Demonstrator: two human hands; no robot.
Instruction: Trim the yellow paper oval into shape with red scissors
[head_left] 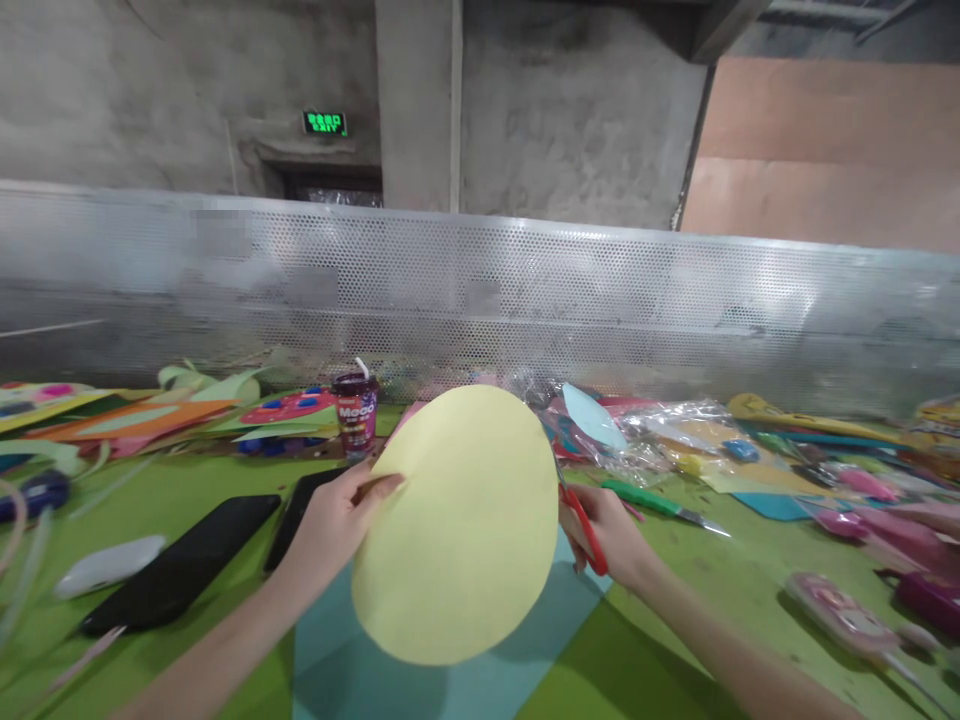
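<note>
A rounded sheet of pale yellow paper (457,530) is held up in front of me. My left hand (349,510) pinches its left edge, thumb on the near face. On the other side, my right hand (607,530) is closed around red-handled scissors (589,530). The scissor blades are beside the paper's right edge, partly hidden by it; whether they touch it I cannot tell. Beneath the yellow paper lies a light blue sheet (337,650) on the green tabletop (645,660).
On the left are a black phone (187,560), a white case (111,566) and colored paper pieces (142,415). A purple cup (355,415) with a straw stands behind. To the right lie a green-handled knife (660,500), clear plastic wrapping (675,430) and a pink device (840,612). A perforated metal barrier (570,290) runs behind.
</note>
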